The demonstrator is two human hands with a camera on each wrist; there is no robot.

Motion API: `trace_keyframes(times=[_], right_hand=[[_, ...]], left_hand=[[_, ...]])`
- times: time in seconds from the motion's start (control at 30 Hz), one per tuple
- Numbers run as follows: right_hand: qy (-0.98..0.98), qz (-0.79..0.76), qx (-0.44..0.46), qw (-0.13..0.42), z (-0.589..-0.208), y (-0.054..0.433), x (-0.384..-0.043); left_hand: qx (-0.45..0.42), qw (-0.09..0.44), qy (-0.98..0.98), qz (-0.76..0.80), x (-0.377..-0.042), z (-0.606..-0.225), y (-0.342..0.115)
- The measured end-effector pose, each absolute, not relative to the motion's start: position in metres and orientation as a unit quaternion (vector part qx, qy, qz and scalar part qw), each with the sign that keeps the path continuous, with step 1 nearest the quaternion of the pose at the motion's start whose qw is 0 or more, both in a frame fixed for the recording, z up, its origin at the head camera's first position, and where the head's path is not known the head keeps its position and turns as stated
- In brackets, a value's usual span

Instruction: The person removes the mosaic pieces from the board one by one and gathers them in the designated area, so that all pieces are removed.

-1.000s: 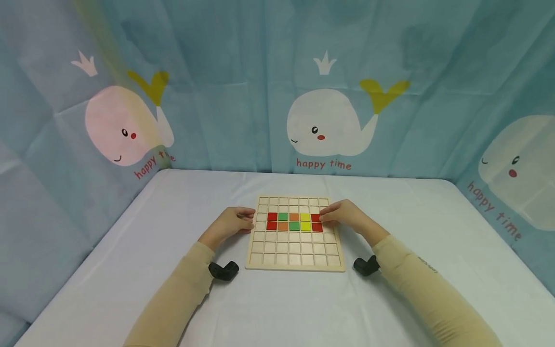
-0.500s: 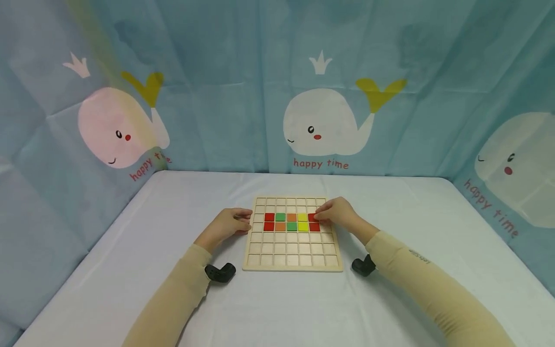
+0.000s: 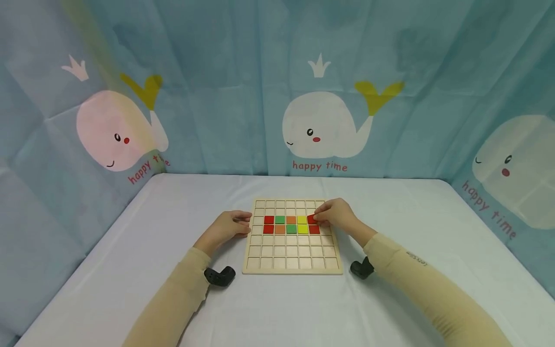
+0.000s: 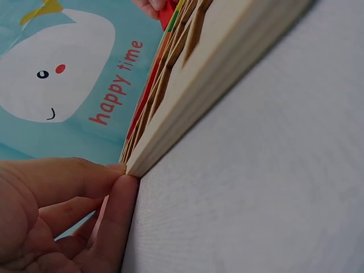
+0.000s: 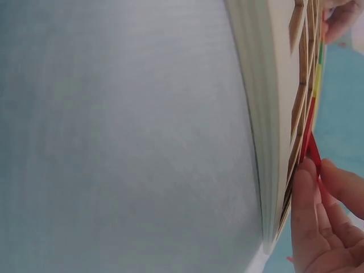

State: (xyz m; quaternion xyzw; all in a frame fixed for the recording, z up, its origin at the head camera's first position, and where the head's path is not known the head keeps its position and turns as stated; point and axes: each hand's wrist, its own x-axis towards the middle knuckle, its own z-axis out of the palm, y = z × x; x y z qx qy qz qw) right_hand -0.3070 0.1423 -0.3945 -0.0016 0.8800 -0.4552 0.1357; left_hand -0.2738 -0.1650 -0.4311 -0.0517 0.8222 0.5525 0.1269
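A square wooden grid board (image 3: 292,251) lies on the white table, with two rows of coloured tiles across its upper half: red, green, orange and yellow. My left hand (image 3: 225,228) is at the board's left side; in the left wrist view its thumb and finger meet at the board's edge (image 4: 187,119), holding it. At the right end of the upper row, my right hand (image 3: 342,215) pinches a red tile (image 3: 311,219). In the right wrist view that red tile (image 5: 314,150) stands tilted up from the board, between thumb and fingers. Another red tile (image 3: 314,229) lies flat just below it.
A blue curtain (image 3: 217,120) printed with whales hangs behind and at both sides of the table (image 3: 286,308). Black devices, one at the left wrist (image 3: 220,276) and one at the right wrist (image 3: 362,268), sit by the sleeves.
The red tile under my right hand's fingers has gone from lying flat to tilted. My left hand has stayed at the board's left edge. The whole view has shifted slightly.
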Motion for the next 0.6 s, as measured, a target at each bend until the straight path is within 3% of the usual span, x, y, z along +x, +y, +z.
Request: trace_keyframes(times=[0.6], right_hand=[[0.884,-0.447,0.01,0.137,-0.384,0.155,-0.303]], left_hand=[[-0.059,0.123,0.819,0.558,-0.272,-0.431,-0.163]])
